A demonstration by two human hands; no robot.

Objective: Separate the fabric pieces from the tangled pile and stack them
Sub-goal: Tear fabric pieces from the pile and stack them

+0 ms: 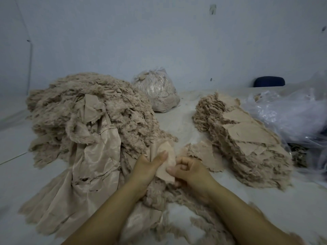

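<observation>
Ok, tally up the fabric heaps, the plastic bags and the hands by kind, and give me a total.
Fabric heaps: 2, the tangled pile and the stacked pieces
Plastic bags: 2, the filled bag and the crumpled bag
Hands: 2, left hand, right hand
Total: 6

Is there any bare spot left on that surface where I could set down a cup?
Yes: a bare strip runs between the tangled pile and the stack, back toward the filled bag. The near-left edge beside the pile is bare too. It is crowded around both hands, left hand and right hand, and by the plastic sheeting.
</observation>
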